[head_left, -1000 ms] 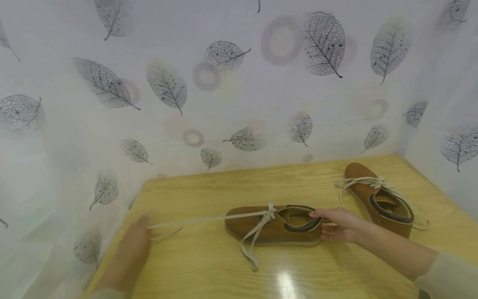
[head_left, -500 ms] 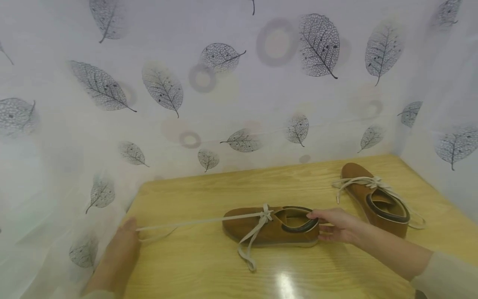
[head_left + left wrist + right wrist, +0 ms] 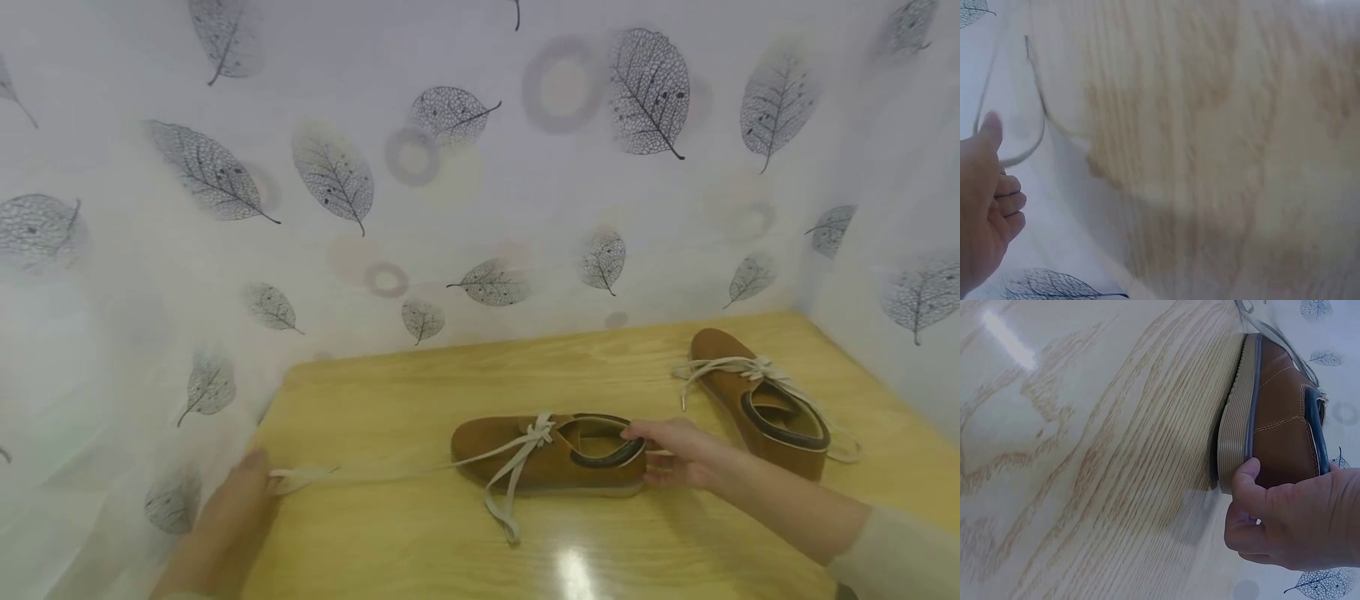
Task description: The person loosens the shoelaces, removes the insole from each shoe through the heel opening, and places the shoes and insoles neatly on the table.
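Observation:
A brown leather shoe [image 3: 585,478] lies in mid-table in the head view, its toe to the left. Its pale shoelace [image 3: 303,476] runs left from the knot [image 3: 538,429] to my left hand [image 3: 238,504]. In the left wrist view, the left hand [image 3: 990,203] pinches the lace between thumb and curled fingers, and a loop of lace hangs beyond it. My right hand [image 3: 684,452] grips the shoe's heel, thumb at the collar. The right wrist view shows the right hand [image 3: 1291,519] against the heel and the ridged sole [image 3: 1238,419]. Another lace loop [image 3: 501,500] droops over the shoe's near side.
A second brown shoe [image 3: 738,396] with a tied lace stands at the back right, just beyond my right hand. Leaf-printed white sheeting [image 3: 480,200] rises behind and beside the wooden table [image 3: 390,542]. Light glares off the tabletop near the front.
My left hand has moved left, holding the lace. Pulled straight a moment ago, the lace now looks slacker and lower, blurred in the middle. The right hand and the shoe stay in place.

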The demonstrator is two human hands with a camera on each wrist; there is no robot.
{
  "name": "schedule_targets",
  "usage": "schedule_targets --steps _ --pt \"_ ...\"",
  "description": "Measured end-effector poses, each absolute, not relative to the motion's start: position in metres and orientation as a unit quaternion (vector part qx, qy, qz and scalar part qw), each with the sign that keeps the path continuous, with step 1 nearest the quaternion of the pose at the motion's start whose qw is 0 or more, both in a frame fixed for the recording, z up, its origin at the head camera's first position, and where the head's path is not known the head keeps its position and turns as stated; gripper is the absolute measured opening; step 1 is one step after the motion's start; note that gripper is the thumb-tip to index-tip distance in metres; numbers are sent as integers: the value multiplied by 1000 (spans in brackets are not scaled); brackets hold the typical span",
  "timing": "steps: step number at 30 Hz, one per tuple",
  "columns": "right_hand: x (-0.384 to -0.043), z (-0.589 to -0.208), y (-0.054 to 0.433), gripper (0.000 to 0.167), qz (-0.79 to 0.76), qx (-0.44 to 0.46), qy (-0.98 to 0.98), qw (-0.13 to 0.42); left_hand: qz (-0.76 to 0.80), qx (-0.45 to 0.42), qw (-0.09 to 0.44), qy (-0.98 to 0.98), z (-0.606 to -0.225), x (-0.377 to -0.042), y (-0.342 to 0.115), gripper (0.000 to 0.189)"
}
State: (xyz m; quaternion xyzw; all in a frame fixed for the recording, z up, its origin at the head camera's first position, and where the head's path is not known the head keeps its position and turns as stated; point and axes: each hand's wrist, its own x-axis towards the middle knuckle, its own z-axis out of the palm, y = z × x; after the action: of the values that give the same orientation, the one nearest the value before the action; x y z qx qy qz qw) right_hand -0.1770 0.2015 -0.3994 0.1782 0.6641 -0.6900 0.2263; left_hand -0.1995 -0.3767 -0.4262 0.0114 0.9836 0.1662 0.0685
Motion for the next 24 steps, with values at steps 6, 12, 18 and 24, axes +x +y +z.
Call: schedule_targets --steps 6,12,18,24 --pt "-176 -398 199 7 -693 177 661 228 80 131 -54 987 -431 -201 -367 43" --pt "-176 -397 198 6 -693 176 660 231 147 115 40 982 -425 -200 -368 82" --pt "-176 -397 198 8 -691 173 662 231 166 137 12 976 -427 -197 -368 94" --pt "-176 -397 198 10 -690 172 663 232 161 178 -49 969 -430 -203 -357 80"
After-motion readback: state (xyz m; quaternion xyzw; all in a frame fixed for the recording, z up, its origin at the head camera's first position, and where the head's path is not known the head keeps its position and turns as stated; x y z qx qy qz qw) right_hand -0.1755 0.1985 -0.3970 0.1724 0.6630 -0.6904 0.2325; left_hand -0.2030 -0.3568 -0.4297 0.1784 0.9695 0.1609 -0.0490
